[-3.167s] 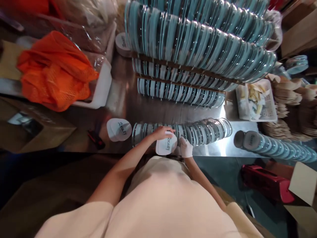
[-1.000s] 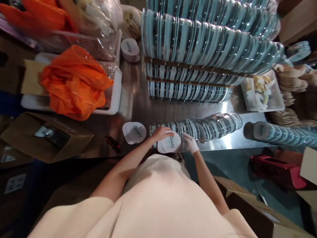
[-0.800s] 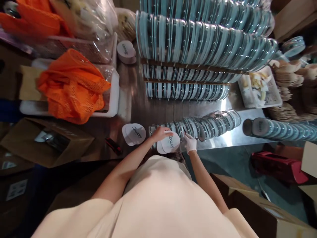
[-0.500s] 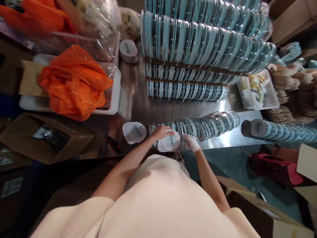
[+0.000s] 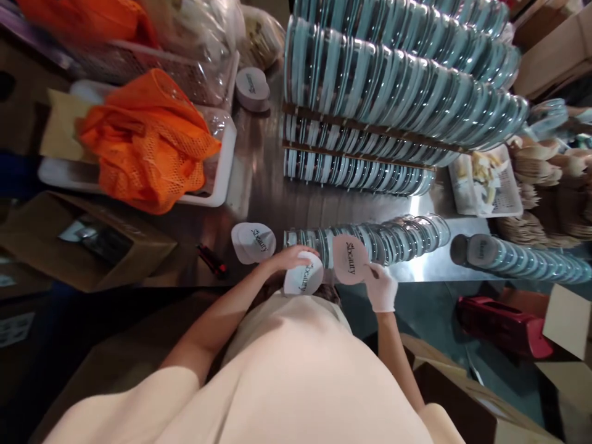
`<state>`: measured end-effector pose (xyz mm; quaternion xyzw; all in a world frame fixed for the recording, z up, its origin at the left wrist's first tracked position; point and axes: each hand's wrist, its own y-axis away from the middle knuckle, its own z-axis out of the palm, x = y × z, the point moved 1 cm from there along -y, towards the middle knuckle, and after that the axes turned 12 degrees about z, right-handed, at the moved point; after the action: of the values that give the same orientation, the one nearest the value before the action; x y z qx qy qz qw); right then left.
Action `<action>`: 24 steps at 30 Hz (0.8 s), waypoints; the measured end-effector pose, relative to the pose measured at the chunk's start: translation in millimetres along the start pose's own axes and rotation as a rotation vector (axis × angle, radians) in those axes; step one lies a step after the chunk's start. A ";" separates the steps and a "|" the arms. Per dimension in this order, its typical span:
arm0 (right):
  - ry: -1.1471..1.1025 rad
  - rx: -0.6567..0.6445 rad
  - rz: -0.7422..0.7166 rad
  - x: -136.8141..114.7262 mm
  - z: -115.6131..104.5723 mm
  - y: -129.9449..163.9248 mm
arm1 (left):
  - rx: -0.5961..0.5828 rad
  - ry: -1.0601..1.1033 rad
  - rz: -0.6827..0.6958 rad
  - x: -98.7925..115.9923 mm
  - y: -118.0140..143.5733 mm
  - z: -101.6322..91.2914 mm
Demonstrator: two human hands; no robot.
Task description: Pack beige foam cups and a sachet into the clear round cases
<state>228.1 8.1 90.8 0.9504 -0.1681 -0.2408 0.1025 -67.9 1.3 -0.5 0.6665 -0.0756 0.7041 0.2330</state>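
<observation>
Near the table's front edge, my bare left hand is closed on a white printed card with a rounded outline; whether it is one card or a small stack I cannot tell. My right hand, in a white glove, pinches a second printed card by its right edge and holds it up, apart from the first. Behind both hands lies a long row of clear round plastic pieces. More of the printed cards lie overlapped on the table to the left of my left hand.
A utility knife lies left of the cards. Racks of clear discs rise at the back. An orange mesh bag fills a white tray. An open carton stands left; a red case sits lower right.
My right hand has drawn one printed card away from those at my left hand and moved it right and up. My left hand has shifted slightly left and down with its card.
</observation>
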 end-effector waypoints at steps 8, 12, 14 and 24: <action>0.583 -0.191 -0.151 -67.4 0.0 -5.3 | 0.188 -0.206 0.102 -4.3 -3.1 -25.7; 0.639 -0.289 -0.135 -90.8 27.1 -29.5 | 0.255 -0.266 0.173 -12.8 -16.1 -20.2; 0.603 -0.274 -0.144 -83.8 47.1 -35.5 | 0.264 -0.287 0.168 -17.9 -18.2 -18.6; 0.209 -0.194 0.119 -21.3 127.9 -13.2 | 0.253 -0.302 0.138 -28.3 -18.4 -24.0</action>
<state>151.0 13.6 -14.3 0.9442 -0.1886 -0.1494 0.2251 -81.7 21.1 -34.2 0.7819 -0.0659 0.6142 0.0846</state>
